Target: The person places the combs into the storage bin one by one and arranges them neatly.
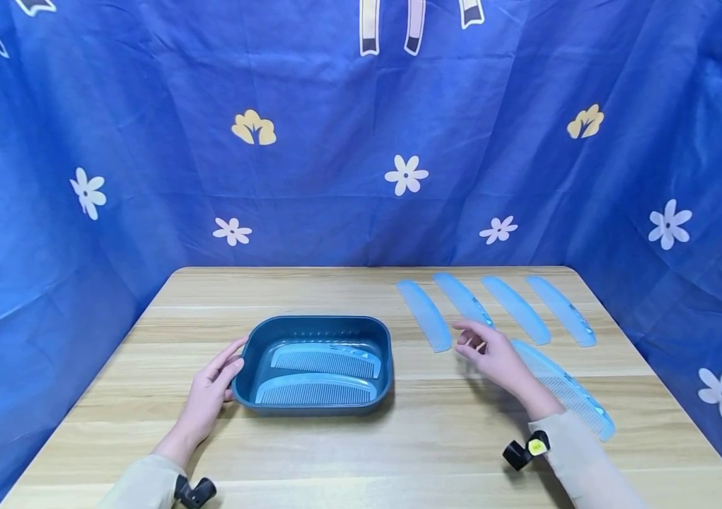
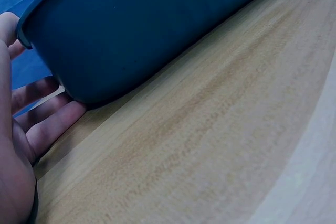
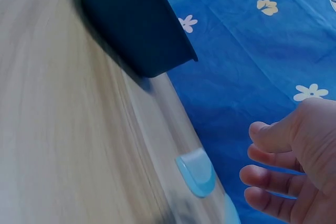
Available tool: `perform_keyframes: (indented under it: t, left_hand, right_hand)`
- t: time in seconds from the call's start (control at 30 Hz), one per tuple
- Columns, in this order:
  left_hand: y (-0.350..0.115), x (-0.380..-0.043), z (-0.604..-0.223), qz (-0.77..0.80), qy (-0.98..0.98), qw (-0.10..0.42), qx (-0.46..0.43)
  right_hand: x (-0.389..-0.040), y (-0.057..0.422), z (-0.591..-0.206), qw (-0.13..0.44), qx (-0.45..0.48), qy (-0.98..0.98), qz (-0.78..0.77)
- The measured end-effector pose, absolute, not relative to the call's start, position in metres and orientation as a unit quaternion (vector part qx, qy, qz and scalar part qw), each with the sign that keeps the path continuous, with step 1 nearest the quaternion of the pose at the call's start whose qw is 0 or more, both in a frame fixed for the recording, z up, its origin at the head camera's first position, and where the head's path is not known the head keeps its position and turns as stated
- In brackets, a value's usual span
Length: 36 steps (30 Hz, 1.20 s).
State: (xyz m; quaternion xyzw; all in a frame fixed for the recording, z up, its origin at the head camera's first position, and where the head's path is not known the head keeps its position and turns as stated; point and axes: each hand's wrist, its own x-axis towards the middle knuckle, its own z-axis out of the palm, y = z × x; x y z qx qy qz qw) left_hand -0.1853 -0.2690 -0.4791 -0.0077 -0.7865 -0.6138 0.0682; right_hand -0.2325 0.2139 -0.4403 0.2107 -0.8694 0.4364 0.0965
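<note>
A dark teal plastic basin (image 1: 312, 409) sits on the table left of the middle, with two light blue combs inside, a rear one (image 1: 325, 360) and a front one (image 1: 316, 390). My left hand (image 1: 211, 385) holds the basin's left end; in the left wrist view its fingers (image 2: 55, 124) bend against the outer wall near the base. My right hand (image 1: 488, 353) hovers empty over the right side, fingers loosely bent. Nearest it lie a blue comb (image 1: 426, 316) to its left and another comb (image 1: 462, 297) behind. A larger-looking comb (image 1: 580, 404) lies partly hidden under the right forearm.
Two more blue combs, one (image 1: 516, 309) and another (image 1: 561, 309), lie slanted at the back right of the wooden table (image 1: 361, 466). A blue patterned cloth (image 1: 335, 177) hangs behind and at both sides of the table.
</note>
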Motion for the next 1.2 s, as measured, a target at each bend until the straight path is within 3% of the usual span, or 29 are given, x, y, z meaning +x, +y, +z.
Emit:
perform_keyframes:
  t: [1.2]
  left_hand:
    - [-0.269,-0.186,-0.481,-0.612,-0.788,0.068,-0.008]
  right_hand:
    - [-0.219,0.267,-0.452,0.109,0.172,-0.891,0.406]
